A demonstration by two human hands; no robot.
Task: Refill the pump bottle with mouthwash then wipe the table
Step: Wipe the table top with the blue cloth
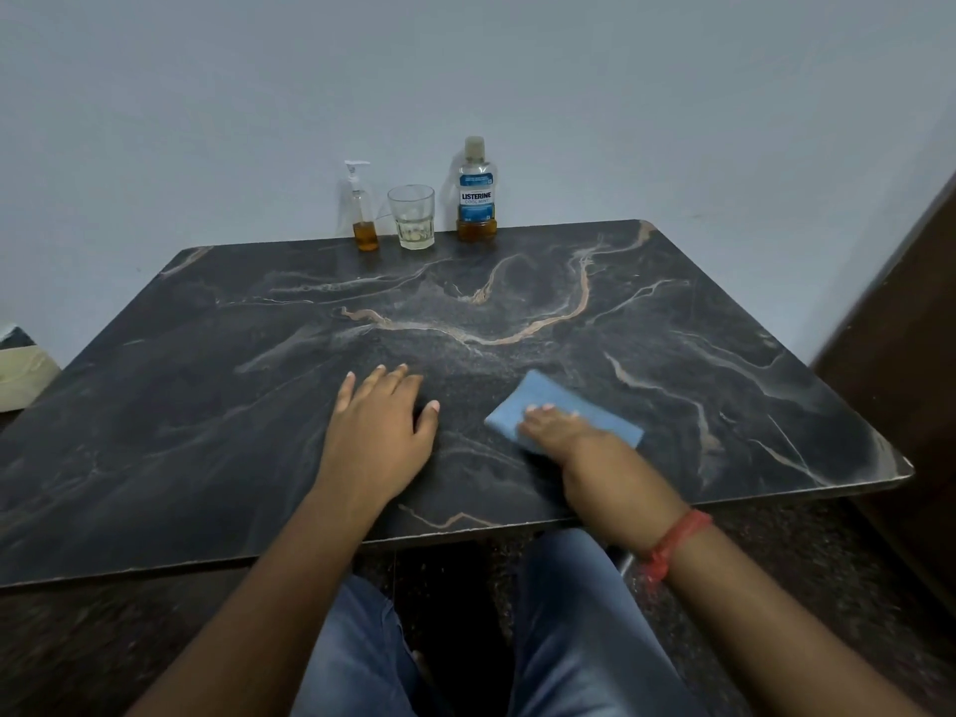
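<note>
my right hand [551, 426] presses flat on the blue cloth [558, 406], lower right of centre; left hand [380, 421] lies open on the marble table [207, 406]. cloth looks soft, light; best pressed mid-fold.

I see both forearms bare, no sleeves reaching into frame. A red thread band [672, 543] circles the right wrist at lower right. At the bottom centre, my legs wear blue denim jeans [569, 639], slightly faded and creased at the thighs.
</note>
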